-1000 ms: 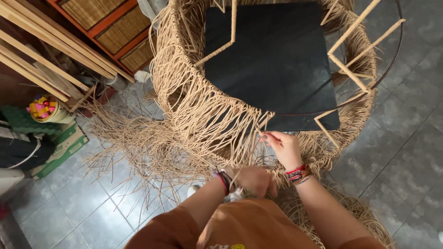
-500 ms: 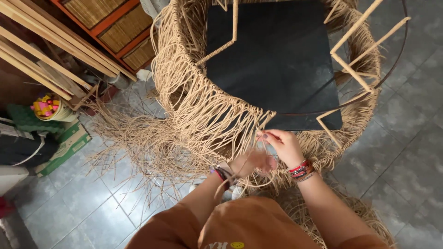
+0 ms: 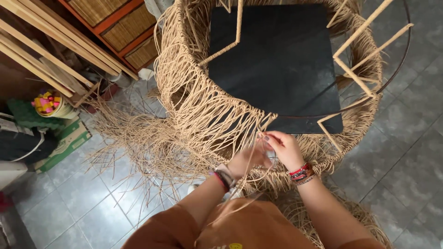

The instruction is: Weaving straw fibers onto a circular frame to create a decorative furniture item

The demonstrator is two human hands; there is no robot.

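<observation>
A large round frame (image 3: 369, 97) wrapped in tan rattan cord stands on the tiled floor, with a black square board (image 3: 277, 60) inside it. Loose cord strands (image 3: 138, 143) hang from its near rim and spread over the floor. My right hand (image 3: 285, 148) pinches a strand at the rim's near edge, fingertips toward the woven wall. My left hand (image 3: 244, 163) sits just below and left of it, fingers closed around strands. Both wrists carry bracelets, and orange sleeves cover my arms.
Wooden slats (image 3: 41, 50) lean at the upper left beside an orange shelf with wicker drawers (image 3: 120, 27). A small bowl of coloured bits (image 3: 48, 105) and a green box (image 3: 64, 143) sit at the left. Grey tiles (image 3: 406, 161) lie to the right.
Both hands have risen slightly toward the frame's rim, and the right hand has pulled its strand up closer to the woven wall.
</observation>
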